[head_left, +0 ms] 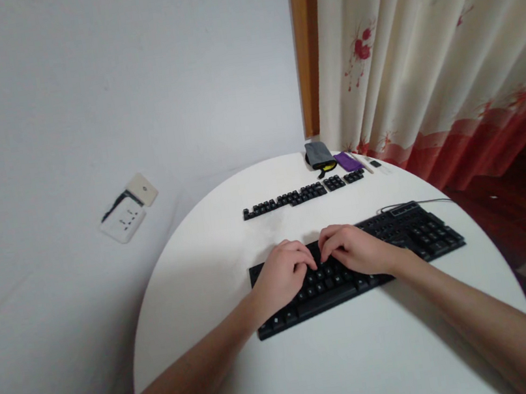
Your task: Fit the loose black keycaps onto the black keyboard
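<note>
A black keyboard (411,231) lies across a round white table (328,365). Both my hands rest on its left half. My left hand (282,276) has its fingers curled down onto the keys near the upper row. My right hand (357,249) sits beside it, fingers bent and pinched together at the same spot on the top rows. Whether anything small is between the fingertips is hidden. Farther back lies a row of loose black keycaps (293,198).
At the table's far edge sit a grey pouch with a yellow item (320,155), a purple object (347,160) and a small white tool. The keyboard cable runs right. A flowered curtain (428,47) hangs right; a wall socket (123,221) is left.
</note>
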`<state>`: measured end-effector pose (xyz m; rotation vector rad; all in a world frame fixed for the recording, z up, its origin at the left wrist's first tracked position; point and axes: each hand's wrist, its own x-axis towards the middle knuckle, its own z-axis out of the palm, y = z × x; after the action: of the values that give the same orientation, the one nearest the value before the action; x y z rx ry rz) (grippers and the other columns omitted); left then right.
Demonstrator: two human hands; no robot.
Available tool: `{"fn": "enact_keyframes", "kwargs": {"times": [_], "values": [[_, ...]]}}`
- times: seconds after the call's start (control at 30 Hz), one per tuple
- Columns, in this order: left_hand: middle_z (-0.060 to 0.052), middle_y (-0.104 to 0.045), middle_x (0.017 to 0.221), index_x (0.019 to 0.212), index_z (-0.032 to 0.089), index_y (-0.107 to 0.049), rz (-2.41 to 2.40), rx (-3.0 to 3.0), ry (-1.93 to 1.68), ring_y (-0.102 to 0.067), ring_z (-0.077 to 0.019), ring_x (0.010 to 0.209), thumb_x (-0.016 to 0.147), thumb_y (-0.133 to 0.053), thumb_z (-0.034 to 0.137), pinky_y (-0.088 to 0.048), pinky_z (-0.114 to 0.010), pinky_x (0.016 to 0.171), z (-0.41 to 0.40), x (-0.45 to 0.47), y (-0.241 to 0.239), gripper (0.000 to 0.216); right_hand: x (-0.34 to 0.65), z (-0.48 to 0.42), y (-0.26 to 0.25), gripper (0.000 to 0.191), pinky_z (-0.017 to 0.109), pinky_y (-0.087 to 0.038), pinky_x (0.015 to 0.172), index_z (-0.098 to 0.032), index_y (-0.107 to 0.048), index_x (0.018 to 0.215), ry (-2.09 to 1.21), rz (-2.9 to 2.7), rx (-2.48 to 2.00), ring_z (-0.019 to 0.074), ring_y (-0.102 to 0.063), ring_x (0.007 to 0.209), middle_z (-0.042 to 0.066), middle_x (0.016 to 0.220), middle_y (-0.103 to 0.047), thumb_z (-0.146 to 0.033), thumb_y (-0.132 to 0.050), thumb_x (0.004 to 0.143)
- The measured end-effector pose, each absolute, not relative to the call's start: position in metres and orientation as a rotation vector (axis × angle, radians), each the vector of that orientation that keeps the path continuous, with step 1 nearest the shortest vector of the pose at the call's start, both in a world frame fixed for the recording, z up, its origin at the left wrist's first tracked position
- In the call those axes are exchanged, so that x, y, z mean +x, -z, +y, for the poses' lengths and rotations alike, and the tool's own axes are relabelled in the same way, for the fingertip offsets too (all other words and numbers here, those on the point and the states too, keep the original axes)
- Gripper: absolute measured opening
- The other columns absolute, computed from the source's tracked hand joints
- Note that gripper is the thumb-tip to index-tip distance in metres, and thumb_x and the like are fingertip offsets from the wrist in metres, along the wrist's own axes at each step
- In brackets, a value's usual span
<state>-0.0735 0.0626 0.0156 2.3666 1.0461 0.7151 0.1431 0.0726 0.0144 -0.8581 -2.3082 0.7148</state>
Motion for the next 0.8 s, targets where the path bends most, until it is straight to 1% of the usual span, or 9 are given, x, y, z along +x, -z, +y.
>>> {"fn": "enact_keyframes", "kwargs": {"times": [0.13, 0.3, 0.43, 0.6, 0.7, 0.8], "values": [[0.0, -0.069, 0.086, 0.072, 0.021, -0.07, 1.053, 2.369, -0.821, -0.061, -0.0157, 0.085, 0.08, -0.049, 0.001, -0.048, -0.032, 0.086, 0.063, -0.074, -0.018, 0.03, 0.142, 0.072, -0.014, 0.04, 0.029, -0.048, 0.082, -0.022, -0.075, 0.08, -0.653, -2.35, -0.846, 0.0164, -0.062, 0.087, 0.003, 0.089, -0.068, 0.006, -0.047, 0.076], [0.0, -0.068, 0.083, 0.071, 0.019, -0.067, 1.093, 2.335, -0.902, -0.062, -0.0144, 0.082, 0.078, -0.047, -0.002, -0.049, -0.029, 0.082, 0.066, -0.076, -0.018, 0.03, 0.144, 0.075, -0.011, 0.038, 0.029, -0.048, 0.083, -0.021, -0.074, 0.078, -0.581, -2.231, -0.976, 0.017, -0.062, 0.087, 0.003, 0.089, -0.068, 0.005, -0.047, 0.076], [-0.001, -0.068, 0.086, 0.074, 0.019, -0.068, 0.96, 2.46, -0.773, -0.062, -0.0143, 0.083, 0.08, -0.047, 0.0, -0.05, -0.028, 0.083, 0.065, -0.076, -0.016, 0.029, 0.146, 0.08, -0.007, 0.036, 0.03, -0.048, 0.083, -0.02, -0.074, 0.078, -0.55, -2.169, -1.061, 0.0173, -0.062, 0.086, 0.004, 0.088, -0.067, 0.004, -0.047, 0.075], [-0.004, -0.068, 0.098, 0.088, 0.019, -0.07, 0.673, 2.749, -0.541, -0.06, -0.0173, 0.091, 0.086, -0.046, 0.005, -0.049, -0.032, 0.088, 0.062, -0.077, -0.017, 0.028, 0.146, 0.082, -0.004, 0.036, 0.03, -0.049, 0.084, -0.018, -0.072, 0.081, -0.555, -2.162, -1.085, 0.0178, -0.062, 0.086, 0.004, 0.087, -0.068, 0.004, -0.044, 0.075], [-0.005, -0.067, 0.101, 0.095, 0.019, -0.071, 0.663, 2.762, -0.505, -0.059, -0.018, 0.095, 0.088, -0.045, 0.006, -0.049, -0.032, 0.09, 0.061, -0.078, -0.018, 0.03, 0.146, 0.082, -0.003, 0.035, 0.031, -0.048, 0.085, -0.018, -0.071, 0.082, -0.55, -2.161, -1.097, 0.0183, -0.063, 0.086, 0.004, 0.087, -0.068, 0.003, -0.044, 0.076], [-0.005, -0.068, 0.099, 0.095, 0.02, -0.071, 0.673, 2.737, -0.489, -0.06, -0.0178, 0.095, 0.088, -0.045, 0.006, -0.049, -0.032, 0.09, 0.061, -0.079, -0.019, 0.03, 0.145, 0.083, -0.003, 0.034, 0.031, -0.049, 0.084, -0.018, -0.071, 0.082, -0.554, -2.154, -1.112, 0.0184, -0.063, 0.085, 0.004, 0.087, -0.069, 0.002, -0.044, 0.077]]}}
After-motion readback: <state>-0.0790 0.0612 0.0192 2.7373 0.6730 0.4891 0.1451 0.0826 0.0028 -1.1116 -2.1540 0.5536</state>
